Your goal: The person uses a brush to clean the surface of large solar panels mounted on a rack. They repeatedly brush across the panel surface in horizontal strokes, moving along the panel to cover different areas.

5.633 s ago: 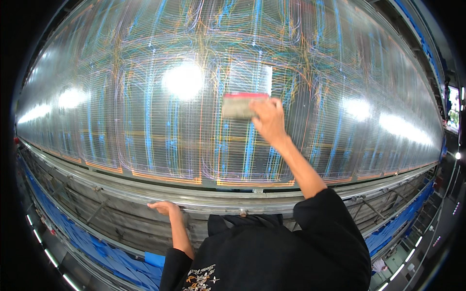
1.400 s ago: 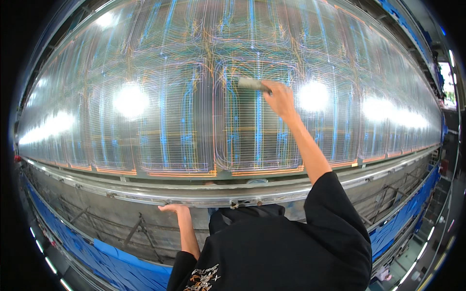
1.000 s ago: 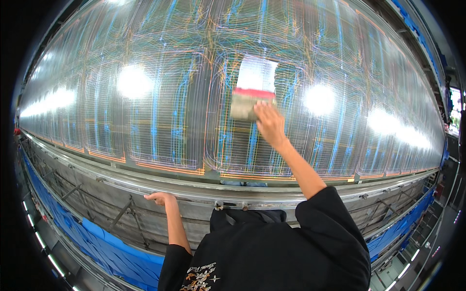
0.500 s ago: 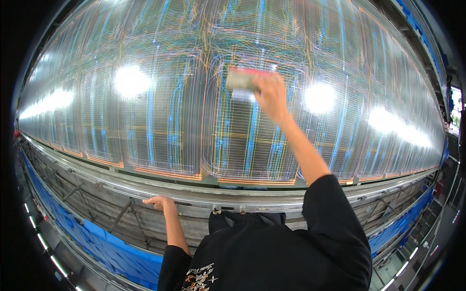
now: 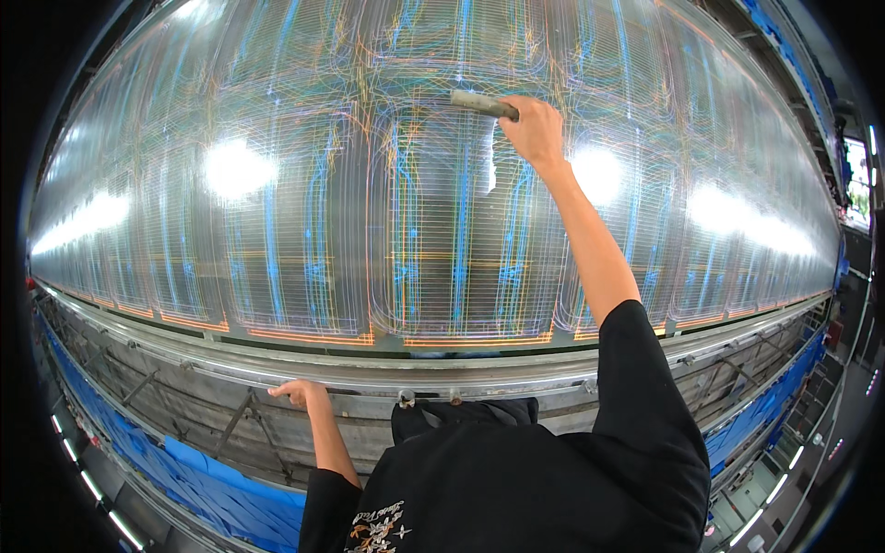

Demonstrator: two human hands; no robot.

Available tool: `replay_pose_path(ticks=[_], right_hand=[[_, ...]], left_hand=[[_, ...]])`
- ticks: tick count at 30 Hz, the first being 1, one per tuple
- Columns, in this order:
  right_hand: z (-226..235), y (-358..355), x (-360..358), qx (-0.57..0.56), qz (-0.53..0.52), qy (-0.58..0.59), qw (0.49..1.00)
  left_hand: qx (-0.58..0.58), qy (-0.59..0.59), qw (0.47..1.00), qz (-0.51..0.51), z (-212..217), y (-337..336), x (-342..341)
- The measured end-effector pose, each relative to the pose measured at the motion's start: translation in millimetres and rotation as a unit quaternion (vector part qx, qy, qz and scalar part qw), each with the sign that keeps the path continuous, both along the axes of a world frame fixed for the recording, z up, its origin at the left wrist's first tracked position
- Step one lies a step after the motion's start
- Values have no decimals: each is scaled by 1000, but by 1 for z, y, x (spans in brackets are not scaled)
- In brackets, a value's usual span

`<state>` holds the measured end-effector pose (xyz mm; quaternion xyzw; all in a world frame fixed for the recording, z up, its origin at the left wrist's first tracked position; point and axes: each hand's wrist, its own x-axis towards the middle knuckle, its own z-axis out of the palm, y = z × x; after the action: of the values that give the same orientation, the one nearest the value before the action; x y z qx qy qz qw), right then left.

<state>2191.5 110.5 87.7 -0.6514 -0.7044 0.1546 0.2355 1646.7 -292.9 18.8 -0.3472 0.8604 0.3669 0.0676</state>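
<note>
The glossy, lined worktop (image 5: 442, 235) looks slick. By its near edge runs a metal rail (image 5: 516, 375); I cannot tell whether the left hand (image 5: 302, 394) grips it. Well in from that edge, the right hand (image 5: 536, 129) pinches the right end of a grey block (image 5: 477, 102), probably light, stiff, and best held there.

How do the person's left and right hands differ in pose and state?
The right hand grips a greyish block-like tool; no held thing shows in the left hand. The right hand is over the line-patterned panel; the left hand is at the near metal rail. Both are bare.
</note>
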Motion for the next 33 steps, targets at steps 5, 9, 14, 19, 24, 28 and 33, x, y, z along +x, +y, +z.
replay_pose_path(ticks=[5,9,14,19,24,28,33], right_hand=[[-16,-103,-6,8,54,-1,998],[-5,-223,-36,-12,93,23,995],[51,-294,-19,-24,9,48,999],[89,-353,40,-35,-170,112,978],[79,-397,133,-43,-215,101,971],[63,-394,214,-41,-205,70,975],[22,-316,305,46,-119,38,991]], left_hand=[[-59,-27,997,-42,22,29,23],[-90,-23,995,-44,14,6,10],[-47,-24,998,-30,5,4,4],[-90,-11,996,-19,4,8,6],[424,-14,889,-173,-5,-42,-18],[370,-170,878,-250,-3,-102,42],[342,-122,911,-194,-21,-145,241]])
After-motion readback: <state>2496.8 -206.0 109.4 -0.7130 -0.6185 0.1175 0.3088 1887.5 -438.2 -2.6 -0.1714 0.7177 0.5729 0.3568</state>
